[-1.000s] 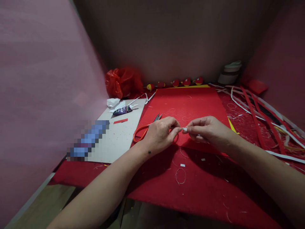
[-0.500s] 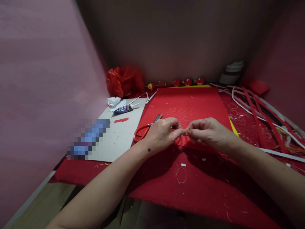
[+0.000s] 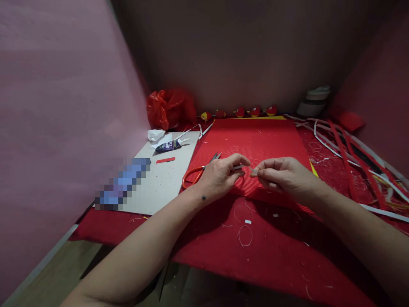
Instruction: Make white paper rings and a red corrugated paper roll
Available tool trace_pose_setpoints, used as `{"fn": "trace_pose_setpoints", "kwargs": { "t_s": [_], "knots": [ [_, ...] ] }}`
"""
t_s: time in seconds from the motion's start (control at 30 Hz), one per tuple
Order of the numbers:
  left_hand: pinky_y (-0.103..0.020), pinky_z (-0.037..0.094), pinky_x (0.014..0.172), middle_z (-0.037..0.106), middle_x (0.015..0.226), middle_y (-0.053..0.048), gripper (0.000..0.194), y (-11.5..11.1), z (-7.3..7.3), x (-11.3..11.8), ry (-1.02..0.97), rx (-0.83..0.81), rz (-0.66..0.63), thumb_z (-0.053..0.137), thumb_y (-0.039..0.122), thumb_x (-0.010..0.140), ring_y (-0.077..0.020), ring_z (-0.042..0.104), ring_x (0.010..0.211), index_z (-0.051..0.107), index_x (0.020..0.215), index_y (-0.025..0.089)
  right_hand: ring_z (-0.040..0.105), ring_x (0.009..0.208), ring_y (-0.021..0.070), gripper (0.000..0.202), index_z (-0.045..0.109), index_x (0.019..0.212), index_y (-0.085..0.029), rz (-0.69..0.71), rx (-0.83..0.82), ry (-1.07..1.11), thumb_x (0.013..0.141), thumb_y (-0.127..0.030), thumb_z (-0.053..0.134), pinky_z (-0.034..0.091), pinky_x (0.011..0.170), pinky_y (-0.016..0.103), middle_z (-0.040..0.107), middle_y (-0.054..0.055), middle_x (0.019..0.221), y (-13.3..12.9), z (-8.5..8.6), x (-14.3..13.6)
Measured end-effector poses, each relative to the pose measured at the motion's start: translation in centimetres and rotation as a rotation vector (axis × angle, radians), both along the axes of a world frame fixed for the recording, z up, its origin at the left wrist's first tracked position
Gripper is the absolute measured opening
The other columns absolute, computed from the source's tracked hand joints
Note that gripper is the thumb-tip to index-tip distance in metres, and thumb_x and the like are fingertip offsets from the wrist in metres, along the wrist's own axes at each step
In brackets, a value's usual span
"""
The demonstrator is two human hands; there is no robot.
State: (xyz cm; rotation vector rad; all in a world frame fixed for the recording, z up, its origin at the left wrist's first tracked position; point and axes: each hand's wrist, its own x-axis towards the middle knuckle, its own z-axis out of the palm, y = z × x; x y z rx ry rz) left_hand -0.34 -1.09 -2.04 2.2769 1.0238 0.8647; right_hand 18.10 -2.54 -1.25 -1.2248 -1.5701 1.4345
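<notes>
Whitish strip, pinched in the right hand over a red ribbed sheet; left hand, fingertips now drawn apart from the right's, hold unclear, apparently leaving control to the right.

With the thumb and fingertips of my right hand I pinch a tiny pale scrap, above a red corrugated sheet. My left hand faces it closely, thumb and forefinger parted, a thin pale strip showing between them. Orange-handled scissors lie just beyond my left wrist. Farther left, a glue tube and a short red strip rest on a grey board. Five small red bird-like figures line the back; loose red strips tangle with white ones to my right.
</notes>
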Motion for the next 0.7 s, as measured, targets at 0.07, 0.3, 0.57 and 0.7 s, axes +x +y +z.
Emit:
{"fn": "trace_pose_setpoints", "kwargs": {
  "t_s": [0.07, 0.3, 0.57, 0.7],
  "knots": [
    [-0.023, 0.042, 0.072, 0.059, 0.082, -0.001, 0.023, 0.0, -0.2, 0.1, -0.029, -0.002, 0.014, 0.046, 0.012, 0.081, -0.0101, 0.055, 0.078, 0.052, 0.101, 0.020, 0.026, 0.042, 0.0040, 0.018, 0.057, 0.066, -0.013, -0.014, -0.009, 0.041, 0.073, -0.029, 0.056, 0.019, 0.040, 0.021, 0.038, -0.005, 0.047, 0.2, -0.1, 0.2],
    [-0.022, 0.043, 0.068, 0.056, 0.072, 0.001, 0.051, -0.3, 0.6, 0.2, -0.088, -0.068, -0.037, 0.046, 0.012, 0.082, -0.0082, 0.051, 0.065, 0.031, 0.130, 0.024, 0.028, 0.041, 0.0037, 0.012, 0.059, 0.064, -0.013, -0.079, -0.028, 0.136, 0.071, -0.022, 0.057, 0.017, 0.039, 0.021, 0.040, -0.004, 0.047, 0.4, 0.2, 0.5],
    [-0.035, 0.037, 0.091, 0.053, 0.114, -0.009, 0.054, 0.3, 1.6, -0.7, 0.245, 0.104, -0.012, 0.051, 0.017, 0.079, -0.0195, 0.046, 0.105, 0.029, 0.129, 0.020, 0.028, 0.042, 0.0048, 0.021, 0.061, 0.068, -0.013, -0.056, -0.012, 0.070, 0.069, -0.033, 0.063, 0.016, 0.039, 0.023, 0.040, -0.003, 0.048, 0.6, -0.4, 0.6],
    [-0.032, 0.040, 0.085, 0.051, 0.109, -0.009, 0.033, -1.5, 3.6, -3.1, 0.461, 0.207, 0.101, 0.047, 0.019, 0.081, -0.0190, 0.049, 0.098, 0.044, 0.114, 0.018, 0.028, 0.041, 0.0056, 0.021, 0.061, 0.066, -0.014, -0.068, -0.031, 0.041, 0.069, -0.035, 0.063, 0.016, 0.039, 0.024, 0.038, -0.004, 0.045, 0.7, -0.5, 0.5]
  ]
}}
